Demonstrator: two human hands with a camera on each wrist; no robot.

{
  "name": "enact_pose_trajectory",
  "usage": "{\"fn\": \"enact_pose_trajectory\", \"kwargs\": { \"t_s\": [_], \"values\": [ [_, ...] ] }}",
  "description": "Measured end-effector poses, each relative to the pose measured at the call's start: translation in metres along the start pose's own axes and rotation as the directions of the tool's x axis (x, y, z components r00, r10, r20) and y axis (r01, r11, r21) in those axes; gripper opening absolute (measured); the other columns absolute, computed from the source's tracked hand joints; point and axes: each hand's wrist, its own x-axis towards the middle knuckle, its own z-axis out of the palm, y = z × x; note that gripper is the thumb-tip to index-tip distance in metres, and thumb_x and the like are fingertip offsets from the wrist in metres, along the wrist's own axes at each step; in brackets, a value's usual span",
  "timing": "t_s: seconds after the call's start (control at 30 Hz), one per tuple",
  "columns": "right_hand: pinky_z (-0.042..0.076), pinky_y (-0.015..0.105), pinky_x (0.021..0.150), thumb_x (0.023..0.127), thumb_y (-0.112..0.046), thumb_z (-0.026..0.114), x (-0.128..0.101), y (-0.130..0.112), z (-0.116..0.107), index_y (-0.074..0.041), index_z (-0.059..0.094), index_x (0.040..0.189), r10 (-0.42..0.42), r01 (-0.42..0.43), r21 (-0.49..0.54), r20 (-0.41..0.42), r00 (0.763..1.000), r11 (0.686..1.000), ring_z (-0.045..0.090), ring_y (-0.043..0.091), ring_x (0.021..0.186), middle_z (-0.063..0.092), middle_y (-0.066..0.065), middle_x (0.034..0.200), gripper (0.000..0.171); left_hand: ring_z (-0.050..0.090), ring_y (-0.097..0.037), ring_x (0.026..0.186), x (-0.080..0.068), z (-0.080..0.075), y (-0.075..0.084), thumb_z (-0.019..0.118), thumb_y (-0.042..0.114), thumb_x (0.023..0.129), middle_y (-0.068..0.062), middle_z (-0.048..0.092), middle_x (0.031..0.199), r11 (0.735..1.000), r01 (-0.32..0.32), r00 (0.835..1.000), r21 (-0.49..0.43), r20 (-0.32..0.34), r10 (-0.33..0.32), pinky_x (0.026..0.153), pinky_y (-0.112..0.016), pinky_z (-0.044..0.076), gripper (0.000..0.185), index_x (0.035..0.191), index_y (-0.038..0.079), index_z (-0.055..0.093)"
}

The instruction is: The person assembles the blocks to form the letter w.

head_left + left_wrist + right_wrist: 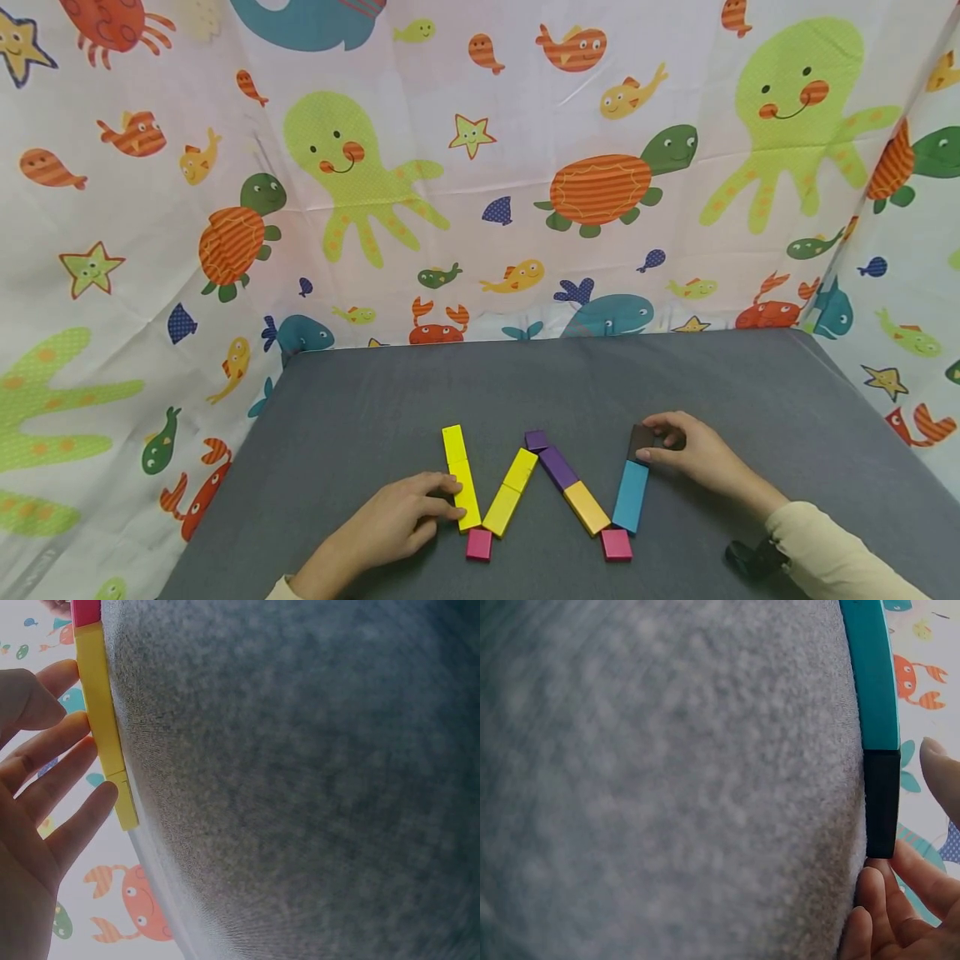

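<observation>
On the grey table, coloured blocks lie end to end in a zigzag like a W. My left hand (401, 518), fingers spread and fairly straight, touches the side of the left yellow blocks (464, 492); the left wrist view shows its fingertips (81, 724) along their edge. At the right end, my right hand (701, 454) touches the black block (641, 441) beyond a blue block (631, 497). In the right wrist view fingertips meet the end of the black block (881, 804), while the thumb stands apart from its side.
Between the outer strokes lie more yellow blocks (511, 493), purple blocks (557, 468) and an orange block (587, 508). Pink blocks (479, 545) (617, 546) sit at the two lower corners. A dark object (752, 558) is by the right sleeve. A sea-animal curtain (480, 275) hangs behind the table.
</observation>
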Motion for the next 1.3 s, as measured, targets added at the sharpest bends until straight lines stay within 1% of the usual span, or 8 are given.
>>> {"fn": "enact_pose_trajectory", "kwargs": {
  "t_s": [0.13,0.3,0.73,0.9,1.1,1.23,1.3],
  "values": [
    [0.047,0.023,0.073,0.082,-0.046,0.076,0.000,0.001,0.000,-0.011,0.064,0.125,-0.010,0.010,-0.001,-0.012,1.000,1.000,0.056,0.017,0.099,0.063,0.007,0.116,0.057,0.057,-0.010,0.124,0.000,0.000,0.000,0.062,0.016,0.093,0.012,0.058,0.135,1.000,-0.014,1.000,0.002,-0.007,0.014,0.105,-0.039,0.052,0.037,0.122,0.037,0.069],
    [0.046,0.021,0.072,0.083,-0.042,0.077,-0.001,0.003,0.001,-0.011,0.065,0.124,-0.030,0.030,0.019,-0.019,0.999,0.999,0.056,0.015,0.096,0.063,0.008,0.117,0.053,0.057,-0.010,0.124,-0.001,0.001,-0.002,0.062,0.016,0.092,0.012,0.059,0.135,1.000,-0.025,1.000,0.004,-0.013,0.025,0.104,-0.039,0.053,0.037,0.122,0.037,0.069],
    [0.046,0.019,0.072,0.083,-0.038,0.077,0.002,0.012,0.004,-0.011,0.065,0.125,-0.074,0.074,0.046,-0.009,0.997,0.996,0.053,0.008,0.092,0.061,0.007,0.114,0.051,0.057,-0.010,0.123,-0.002,0.002,-0.003,0.063,0.017,0.093,0.012,0.059,0.135,1.000,-0.005,1.000,-0.006,0.000,0.005,0.104,-0.039,0.053,0.037,0.122,0.038,0.069],
    [0.045,0.019,0.072,0.083,-0.036,0.077,0.002,0.011,0.004,-0.010,0.065,0.125,-0.079,0.079,0.050,-0.001,0.997,0.996,0.053,0.008,0.091,0.061,0.007,0.114,0.050,0.057,-0.009,0.123,-0.002,0.001,-0.003,0.062,0.017,0.093,0.013,0.059,0.134,1.000,-0.001,1.000,-0.012,0.003,0.001,0.104,-0.039,0.053,0.036,0.121,0.038,0.069],
    [0.045,0.020,0.070,0.083,-0.035,0.077,0.002,0.008,0.004,-0.009,0.065,0.124,-0.088,0.088,0.057,0.002,0.996,0.994,0.053,0.011,0.092,0.061,0.008,0.113,0.050,0.057,-0.008,0.120,0.000,-0.002,-0.002,0.062,0.019,0.093,0.012,0.059,0.130,0.999,0.009,1.000,-0.038,0.002,-0.008,0.102,-0.037,0.053,0.032,0.117,0.038,0.071],
    [0.045,0.020,0.069,0.084,-0.036,0.076,0.001,0.008,0.004,-0.008,0.063,0.126,-0.070,0.069,0.066,0.007,0.998,0.995,0.053,0.010,0.090,0.060,0.009,0.114,0.052,0.056,-0.009,0.117,0.001,-0.002,-0.001,0.062,0.019,0.094,0.012,0.059,0.128,0.998,0.005,1.000,-0.069,-0.020,-0.006,0.101,-0.035,0.054,0.028,0.112,0.037,0.073],
    [0.045,0.021,0.068,0.085,-0.036,0.075,0.001,0.006,0.003,-0.007,0.062,0.127,-0.072,0.072,0.053,-0.002,0.997,0.996,0.055,0.009,0.089,0.060,0.010,0.115,0.052,0.056,-0.010,0.117,0.002,-0.003,-0.002,0.062,0.019,0.094,0.010,0.059,0.128,0.995,-0.001,0.999,-0.096,-0.040,-0.003,0.101,-0.035,0.054,0.026,0.110,0.035,0.074]
  ]
}}
